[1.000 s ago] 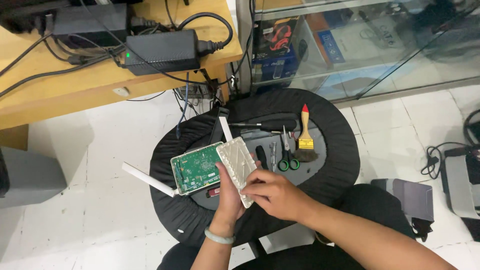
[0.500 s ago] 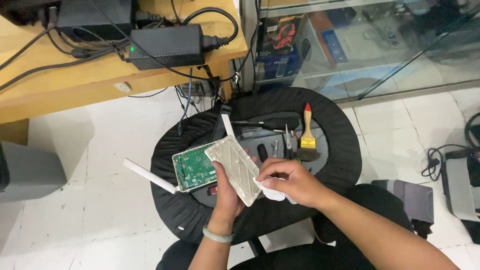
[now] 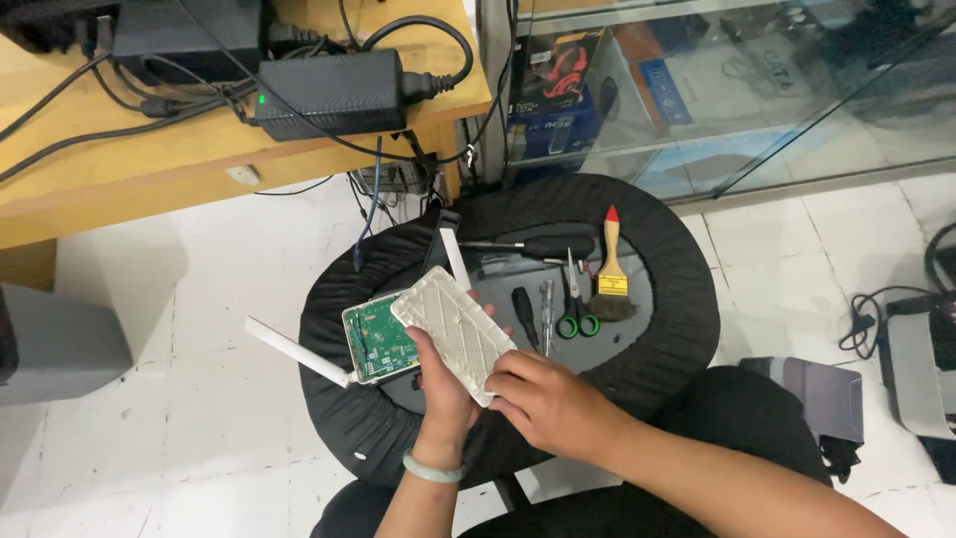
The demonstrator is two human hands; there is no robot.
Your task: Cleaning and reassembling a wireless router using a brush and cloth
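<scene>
My left hand (image 3: 445,391) holds a white plastic router cover (image 3: 456,331) from below, its ribbed inner side up. My right hand (image 3: 551,402) pinches the cover's near right corner. Just left of the cover lies the opened router base with a green circuit board (image 3: 378,339) and two white antennas (image 3: 297,351), one pointing left and one pointing away. All of it is over a round black stool top (image 3: 677,299). A pale green bangle (image 3: 434,468) circles my left wrist.
On the stool lie green-handled scissors (image 3: 576,311), a paintbrush with a wooden handle (image 3: 610,274) and black screwdrivers (image 3: 526,317). A wooden desk (image 3: 199,169) with black power adapters and cables is at upper left. A glass cabinet (image 3: 717,90) stands at upper right.
My right hand has slid from the cover's middle down to its near right corner. The cover has tilted and shifted slightly over the circuit board.
</scene>
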